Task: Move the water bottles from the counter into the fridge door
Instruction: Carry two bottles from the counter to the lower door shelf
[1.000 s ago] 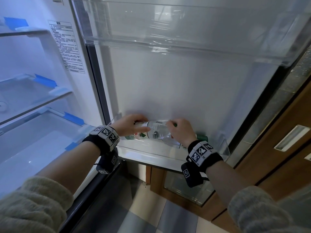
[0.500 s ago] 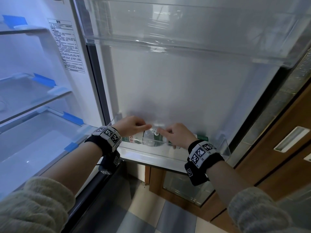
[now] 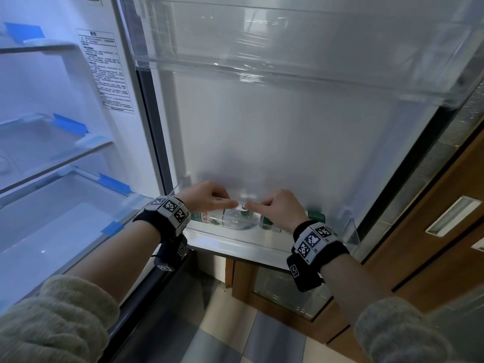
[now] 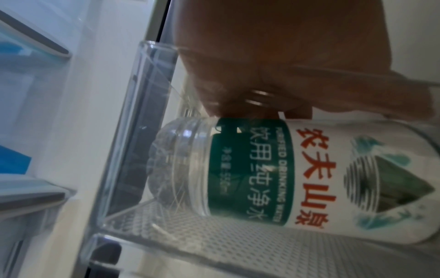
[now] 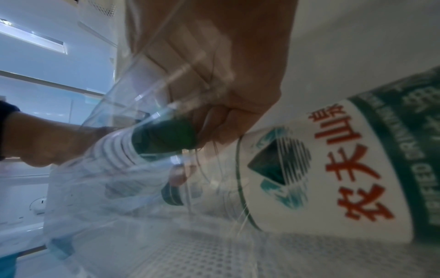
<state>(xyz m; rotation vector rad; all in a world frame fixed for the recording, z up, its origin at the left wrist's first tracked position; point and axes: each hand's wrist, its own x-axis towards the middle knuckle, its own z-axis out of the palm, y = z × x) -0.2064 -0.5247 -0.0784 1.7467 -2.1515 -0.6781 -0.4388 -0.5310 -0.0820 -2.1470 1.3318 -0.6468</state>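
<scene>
Both hands over lower fridge door bin, left hand and right hand fingers curled, forefingers touching middle water bottle, grasp unclear, labelled bottles lying flat in bin

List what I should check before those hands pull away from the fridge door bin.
1. Is the fridge door open? Ok.
2. Are the water bottles inside the lower door bin? Ok.
3. Are the bottles standing upright? Not ok: the labelled bottle lies on its side.
4. Have the left hand and right hand let go? Cannot tell: both have fingertips at the bottles.
5. Are there more bottles on the counter? Cannot tell: it is out of view.
</scene>
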